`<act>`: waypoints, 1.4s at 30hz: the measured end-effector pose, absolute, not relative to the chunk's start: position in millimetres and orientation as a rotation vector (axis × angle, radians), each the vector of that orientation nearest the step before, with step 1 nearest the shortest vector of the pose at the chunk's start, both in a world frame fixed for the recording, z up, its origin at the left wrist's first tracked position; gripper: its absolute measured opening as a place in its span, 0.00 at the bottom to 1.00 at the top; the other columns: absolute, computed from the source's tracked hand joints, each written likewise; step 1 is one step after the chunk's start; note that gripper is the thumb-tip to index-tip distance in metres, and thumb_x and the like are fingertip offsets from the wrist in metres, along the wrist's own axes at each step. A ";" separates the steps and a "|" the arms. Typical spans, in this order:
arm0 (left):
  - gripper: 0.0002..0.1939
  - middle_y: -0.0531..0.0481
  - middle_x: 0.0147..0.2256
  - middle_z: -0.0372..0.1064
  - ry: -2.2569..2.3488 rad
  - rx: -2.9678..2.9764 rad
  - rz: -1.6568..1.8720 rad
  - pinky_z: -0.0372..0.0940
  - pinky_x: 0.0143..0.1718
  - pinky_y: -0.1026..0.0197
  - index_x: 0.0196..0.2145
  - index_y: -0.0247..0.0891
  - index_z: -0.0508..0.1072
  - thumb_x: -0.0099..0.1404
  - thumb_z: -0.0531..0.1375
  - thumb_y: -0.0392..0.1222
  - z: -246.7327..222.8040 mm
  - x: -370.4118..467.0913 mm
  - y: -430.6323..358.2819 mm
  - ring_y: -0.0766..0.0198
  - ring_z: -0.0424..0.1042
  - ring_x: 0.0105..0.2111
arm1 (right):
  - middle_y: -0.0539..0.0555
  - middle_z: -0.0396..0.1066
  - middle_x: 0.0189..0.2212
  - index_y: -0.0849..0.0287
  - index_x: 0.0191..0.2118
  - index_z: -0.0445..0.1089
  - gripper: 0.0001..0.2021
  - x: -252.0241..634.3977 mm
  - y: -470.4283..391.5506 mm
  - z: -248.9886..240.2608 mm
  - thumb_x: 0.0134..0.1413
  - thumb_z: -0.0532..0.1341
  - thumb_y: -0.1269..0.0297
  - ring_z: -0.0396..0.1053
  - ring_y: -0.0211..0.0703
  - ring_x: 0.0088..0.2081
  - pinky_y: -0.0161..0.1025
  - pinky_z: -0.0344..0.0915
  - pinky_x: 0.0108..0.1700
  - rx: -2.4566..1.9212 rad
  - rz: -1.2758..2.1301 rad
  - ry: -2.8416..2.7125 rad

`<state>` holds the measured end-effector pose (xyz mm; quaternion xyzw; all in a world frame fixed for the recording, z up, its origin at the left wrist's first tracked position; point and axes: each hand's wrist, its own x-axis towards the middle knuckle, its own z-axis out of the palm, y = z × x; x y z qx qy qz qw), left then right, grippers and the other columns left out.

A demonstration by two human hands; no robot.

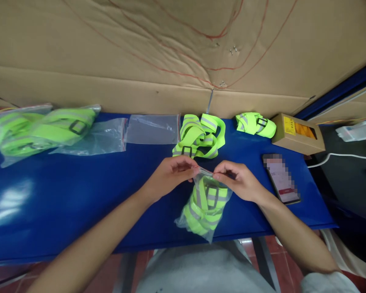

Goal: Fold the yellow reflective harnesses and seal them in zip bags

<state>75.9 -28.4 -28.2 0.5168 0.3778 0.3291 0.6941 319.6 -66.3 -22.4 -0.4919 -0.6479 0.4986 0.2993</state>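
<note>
A clear zip bag (203, 207) with a folded neon-yellow reflective strap inside hangs over the blue table's front part. My left hand (173, 175) pinches the left end of its zip edge, and my right hand (238, 179) pinches the right end. A black buckle shows through the plastic. Just beyond my hands lies a loose neon strap (198, 136) with grey stripes and a buckle. Flat plastic bags, one clear (154, 129) and one crumpled (102, 136), rest to its left.
Bagged neon straps (45, 128) lie at the back left of the blue table (79, 195). A rolled strap (256, 124) sits beside a cardboard box (299, 133) at the back right. Nearer is a phone (281, 178). A cardboard-covered wall (140, 49) stands behind.
</note>
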 end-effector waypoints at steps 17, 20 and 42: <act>0.16 0.49 0.31 0.72 0.806 1.345 0.707 0.64 0.32 0.66 0.35 0.33 0.75 0.67 0.65 0.51 -44.0 82.2 -37.7 0.68 0.69 0.30 | 0.47 0.71 0.29 0.58 0.38 0.70 0.08 310.9 -73.4 -24.0 0.69 0.60 0.60 0.66 0.34 0.29 0.31 0.59 0.30 -1.295 1.086 -1.933; 0.15 0.48 0.33 0.73 0.820 1.371 0.649 0.63 0.33 0.65 0.38 0.33 0.77 0.66 0.66 0.50 -46.9 83.7 -36.5 0.67 0.69 0.31 | 0.49 0.74 0.32 0.57 0.40 0.71 0.07 311.1 -72.4 -25.5 0.67 0.62 0.60 0.70 0.35 0.33 0.31 0.63 0.36 -1.270 1.095 -1.926; 0.17 0.48 0.31 0.75 0.861 1.375 0.696 0.66 0.32 0.66 0.32 0.34 0.77 0.63 0.69 0.52 -41.4 75.0 -25.1 0.67 0.71 0.29 | 0.51 0.77 0.33 0.57 0.40 0.75 0.11 316.4 -69.7 -20.9 0.68 0.61 0.55 0.72 0.39 0.34 0.34 0.64 0.36 -1.335 1.073 -1.859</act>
